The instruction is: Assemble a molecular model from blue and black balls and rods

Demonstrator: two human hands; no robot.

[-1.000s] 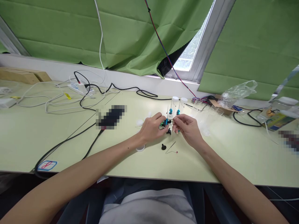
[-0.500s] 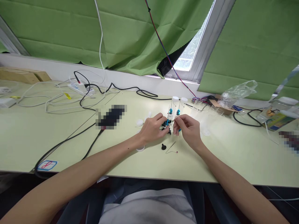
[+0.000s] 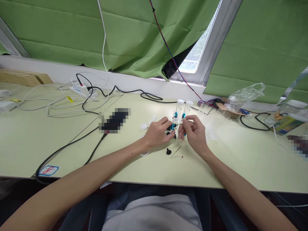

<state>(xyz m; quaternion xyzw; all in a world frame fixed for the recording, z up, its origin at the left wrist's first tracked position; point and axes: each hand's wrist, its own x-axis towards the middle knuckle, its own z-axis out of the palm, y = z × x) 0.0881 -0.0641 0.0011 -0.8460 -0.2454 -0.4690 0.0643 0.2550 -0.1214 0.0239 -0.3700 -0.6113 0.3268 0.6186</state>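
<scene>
My left hand [image 3: 157, 131] is closed on a small black-and-blue assembly [image 3: 172, 126], its fingers curled over the left side and hiding part of it. Thin metal wires and dark feet stick out of that piece. My right hand [image 3: 195, 131] is just to the right of it, thumb and forefinger pinched on a thin dark rod [image 3: 178, 124] that points toward the assembly. Behind the hands, blue fittings with upright thin wires [image 3: 183, 115] stand near white-capped jars [image 3: 181, 102]. In front lie a black knob-like part [image 3: 168, 151] and a bent wire with a red tip [image 3: 182, 157].
White round lids [image 3: 144, 125] sit by my left hand. A pixelated dark device [image 3: 114, 121] with a black cable lies to the left. White cords and a power strip [image 3: 81, 90] are at the back left. A plastic bag [image 3: 245, 96] and a clear jar [image 3: 288, 115] stand at the right.
My right hand has shifted slightly up and to the right, its pinch a little farther from the assembly. My left hand stays in place.
</scene>
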